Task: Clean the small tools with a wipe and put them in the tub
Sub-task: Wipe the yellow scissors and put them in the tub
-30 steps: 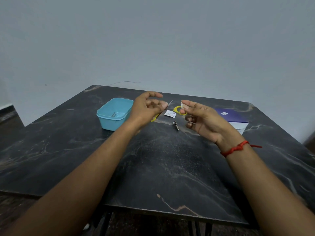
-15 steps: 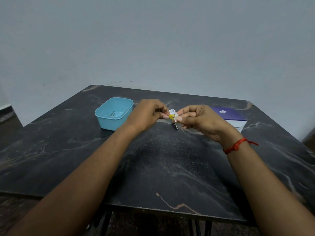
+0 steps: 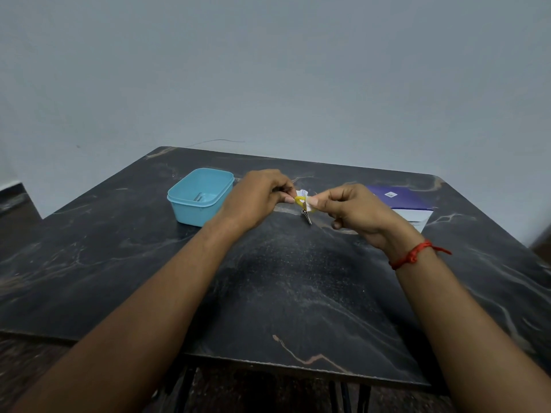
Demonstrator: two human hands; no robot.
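Left hand (image 3: pixel 262 198) pinches the yellow tool (image 3: pixel 300 200) steady; right hand (image 3: pixel 354 210) pinches the wipe (image 3: pixel 311 207) against it. Tub (image 3: pixel 199 197) sits handy at nine o'clock

On the table (image 3: pixel 298 293), the tub (image 3: pixel 190 213) stands at the far left, with 1 small item (image 3: pixel 201 198) lying inside on its floor. Just right of the tub is the left hand (image 3: pixel 256 198), and right of that the right hand (image 3: pixel 351 210). The 2 hands meet above the tabletop. Between them are the ring-handled tool (image 3: pixel 300 199), pinched by the left hand, and the wipe (image 3: pixel 310 205), pinched by the right. A clip (image 3: pixel 307 217) lies on the table below them and a packet (image 3: pixel 301 192) just behind. A flat box (image 3: pixel 399 199) lies at the far right, behind the right hand.
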